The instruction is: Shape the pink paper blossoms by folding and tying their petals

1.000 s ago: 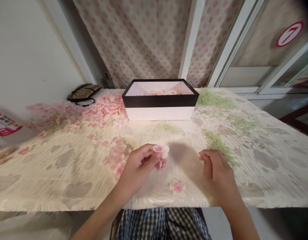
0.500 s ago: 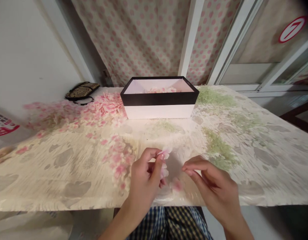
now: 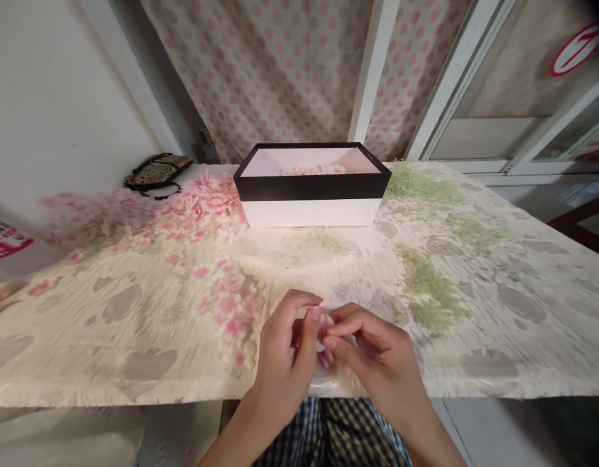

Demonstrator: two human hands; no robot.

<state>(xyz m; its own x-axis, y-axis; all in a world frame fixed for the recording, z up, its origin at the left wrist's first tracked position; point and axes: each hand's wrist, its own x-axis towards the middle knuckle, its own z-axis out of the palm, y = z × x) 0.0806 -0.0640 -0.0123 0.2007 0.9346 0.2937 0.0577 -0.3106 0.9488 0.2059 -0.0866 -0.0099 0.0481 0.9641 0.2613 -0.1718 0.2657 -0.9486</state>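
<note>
Pale pink, thin-petalled artificial blossom (image 3: 325, 319) sits low in the frame's centre, pinched between thumb and fingers of the left hand (image 3: 292, 340). The right hand (image 3: 377, 344) has thumb and forefinger close together beside it; whether they grip it, I cannot tell. Beneath spreads a cream tablecloth with grey leaf prints (image 3: 75, 344). Beige, pink-dotted curtain (image 3: 280, 65) hangs top centre; plain white wall (image 3: 50, 84), upper left.

L hand (image 3: 287, 344) & R hand (image 3: 381, 347): fingertips adj., near ctr.
L hand: thumb & idx pinched, palm facing R. R hand: thumb & idx pointing to L fingertips. L forearm (image 3: 243, 425) & R forearm (image 3: 426, 421) angled inward.
</note>
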